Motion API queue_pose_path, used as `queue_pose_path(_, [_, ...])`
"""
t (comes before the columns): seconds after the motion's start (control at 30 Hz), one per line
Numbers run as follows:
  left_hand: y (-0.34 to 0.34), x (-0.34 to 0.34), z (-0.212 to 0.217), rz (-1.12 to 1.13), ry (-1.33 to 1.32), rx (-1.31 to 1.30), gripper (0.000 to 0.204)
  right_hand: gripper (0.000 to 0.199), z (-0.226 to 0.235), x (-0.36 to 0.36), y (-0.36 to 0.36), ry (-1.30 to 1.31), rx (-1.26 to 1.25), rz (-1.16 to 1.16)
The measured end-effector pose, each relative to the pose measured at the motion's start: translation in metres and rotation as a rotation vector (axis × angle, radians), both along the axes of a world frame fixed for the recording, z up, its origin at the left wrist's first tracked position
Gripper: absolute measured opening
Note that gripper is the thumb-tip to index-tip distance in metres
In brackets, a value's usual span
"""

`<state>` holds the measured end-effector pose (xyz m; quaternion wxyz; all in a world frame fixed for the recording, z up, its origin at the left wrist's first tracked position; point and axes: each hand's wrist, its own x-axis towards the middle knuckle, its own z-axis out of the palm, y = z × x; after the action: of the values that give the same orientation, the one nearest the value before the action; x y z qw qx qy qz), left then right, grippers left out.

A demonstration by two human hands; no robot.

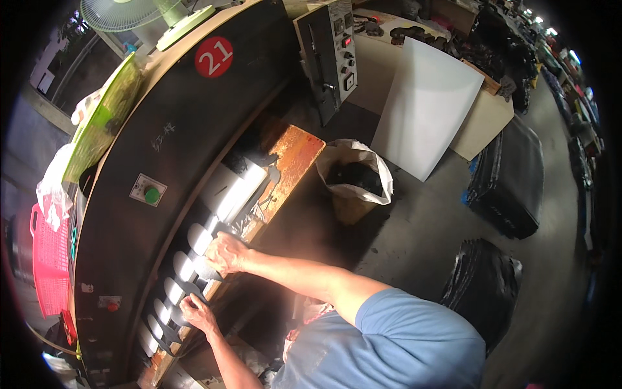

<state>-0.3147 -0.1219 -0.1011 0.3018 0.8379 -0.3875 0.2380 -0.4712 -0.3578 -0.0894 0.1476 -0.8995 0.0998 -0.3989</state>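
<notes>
A thin dark sheet with a row of oval openings lies along a brightly lit white bed under a black machine housing. Pale surface shows through the openings. My left hand is closed with curled fingers on the sheet's near edge. Farther along, my right hand is also closed, beside a grey rounded piece. Its fingertips are turned away, so what it grips is hidden. A worn wooden board runs along the near side of the bed, with small dark scraps on it.
The black machine housing rises beyond my hands, bearing a green button. A control box stands at its right end. An open white sack holds dark material. Stacks of black sheets stand on the right. A pink basket is far left.
</notes>
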Motion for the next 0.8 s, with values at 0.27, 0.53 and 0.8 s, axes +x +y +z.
queue_pose_path(0.27, [-0.0011, 0.0051, 0.0021, 0.035, 0.051, 0.068, 0.028, 0.019, -0.0058, 0.003, 0.0005, 0.103, 0.036, 0.054])
queue_pose_path(0.53, [0.0008, 0.0053, 0.0024, 0.071, 0.054, 0.131, 0.029, 0.02, -0.0069, 0.0055, 0.0044, 0.168, 0.103, 0.022])
queue_pose_path(0.8, [0.0022, 0.005, 0.0018, 0.082, 0.062, 0.159, 0.029, 0.017, -0.0049, -0.0001, 0.0055, 0.14, 0.06, 0.036])
